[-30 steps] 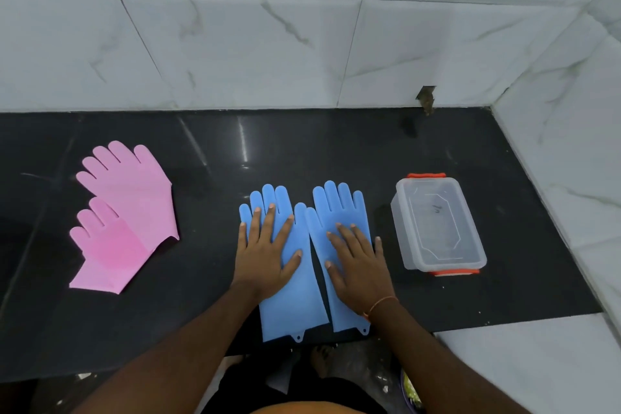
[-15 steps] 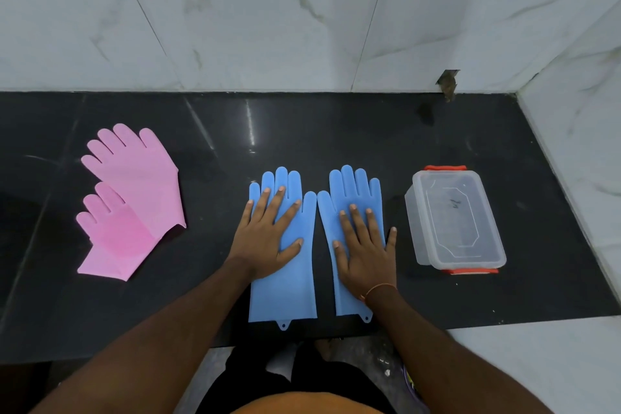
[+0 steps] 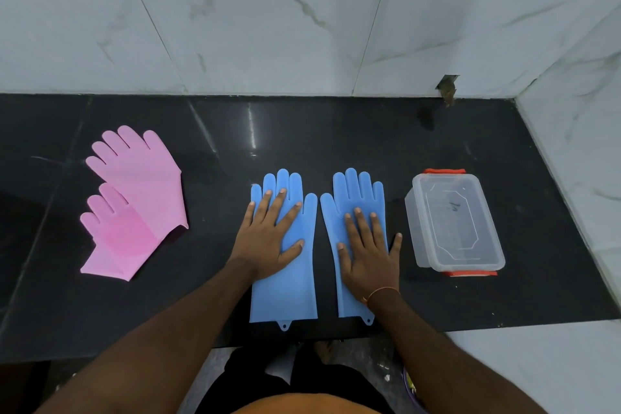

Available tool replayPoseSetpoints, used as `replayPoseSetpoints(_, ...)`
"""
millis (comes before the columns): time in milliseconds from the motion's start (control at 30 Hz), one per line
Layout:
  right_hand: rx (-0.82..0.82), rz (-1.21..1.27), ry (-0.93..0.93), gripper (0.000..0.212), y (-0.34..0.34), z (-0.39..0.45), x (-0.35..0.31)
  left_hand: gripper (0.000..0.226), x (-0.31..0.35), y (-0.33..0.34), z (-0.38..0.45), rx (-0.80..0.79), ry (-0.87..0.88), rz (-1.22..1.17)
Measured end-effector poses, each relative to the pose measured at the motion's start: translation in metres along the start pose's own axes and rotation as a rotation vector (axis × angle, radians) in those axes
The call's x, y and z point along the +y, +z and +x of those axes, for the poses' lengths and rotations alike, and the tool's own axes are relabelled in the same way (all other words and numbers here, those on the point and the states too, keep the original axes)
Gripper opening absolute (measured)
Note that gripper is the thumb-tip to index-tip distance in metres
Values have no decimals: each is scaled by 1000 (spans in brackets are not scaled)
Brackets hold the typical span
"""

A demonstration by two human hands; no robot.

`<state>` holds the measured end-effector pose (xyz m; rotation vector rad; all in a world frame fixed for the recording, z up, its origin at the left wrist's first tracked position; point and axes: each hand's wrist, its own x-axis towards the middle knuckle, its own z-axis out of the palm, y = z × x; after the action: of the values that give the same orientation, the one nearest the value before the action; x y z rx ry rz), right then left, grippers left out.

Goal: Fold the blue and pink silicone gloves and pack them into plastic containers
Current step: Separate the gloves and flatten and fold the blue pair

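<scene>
1. Blue gloves are laid flat side by side on the black counter (image 3: 336, 131), fingers pointing away: the left blue glove (image 3: 285, 292) under the left hand (image 3: 268, 245), the right blue glove (image 3: 353, 191) under the right hand (image 3: 368, 259).
2. Both hands are spread flat with fingers straight; the gloves are pressed down, and nothing is gripped.
3. A clear plastic container (image 3: 453, 222) with its lid on is seen just beyond the right hand's little finger; no second container is visible.
4. The pink gloves (image 3: 134, 198) lie overlapped well off to the left of the left hand, untouched.
5. Folding is judged not yet begun.
6. Risk: silicone is springy, so a fold could pop open once pressure is released.
7. Risk: the cuffs lie close to the counter's near edge, so a glove could be dragged off by a careless pull.
8. Risk: packing could be blocked if the lid is left shut.
</scene>
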<state>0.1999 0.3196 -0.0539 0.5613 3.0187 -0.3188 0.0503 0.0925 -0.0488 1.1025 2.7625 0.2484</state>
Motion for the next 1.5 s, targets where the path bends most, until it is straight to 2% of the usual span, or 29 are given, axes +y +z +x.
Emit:
replayPoseSetpoints(300,-61,-41,-12,69,-15,-1,-9,87,9,-3,-2,-23,-45,10)
replayPoseSetpoints(367,-39,-19,14,68,-25,-8,-13,86,19,-8,-3,21,-37,-2)
replayPoseSetpoints(433,16,34,49,63,-36,-23,-15,80,36,-12,-4,100,17,-38)
replayPoseSetpoints(533,84,99,101,54,-45,-58,-8,61,69,-19,0,133,150,-181)
replayPoseSetpoints(600,91,143,194,52,-47,-79,1,49,95,-24,10,100,239,-254)
replayPoseSetpoints(667,52,216,304,54,-46,-93,11,40,121,-29,25,10,254,-309)
replayPoseSetpoints(733,1,296,375,57,-45,-104,19,32,147,-31,41,-55,166,-400)
replayPoseSetpoints(833,-70,413,459,64,-44,-110,28,21,179,-34,67,-47,-61,-595)
replayPoseSetpoints(900,-109,470,505,68,-45,-111,32,28,192,-35,84,-57,-157,-578)
replayPoseSetpoints(967,-134,511,524,66,-45,-108,32,44,196,-32,97,-130,-210,-462)
replayPoseSetpoints(1067,-133,575,535,57,-47,-105,33,61,202,-26,108,-223,-263,-350)
replayPoseSetpoints(1200,-108,659,567,40,-45,-100,32,57,204,-26,115,-221,-335,-386)
replayPoseSetpoints(1300,-65,735,535,13,-43,-100,22,58,200,-29,112,-189,-364,-474)
replayPoseSetpoints(1367,25,818,484,15,-44,-103,11,44,194,-34,106,-131,-387,-594)
replayPoseSetpoints(1467,161,885,340,22,-45,-105,-6,9,174,-46,95,-15,-423,-728)
replayPoseSetpoints(1500,185,901,288,22,-46,-105,-13,12,164,-52,92,20,-446,-747)
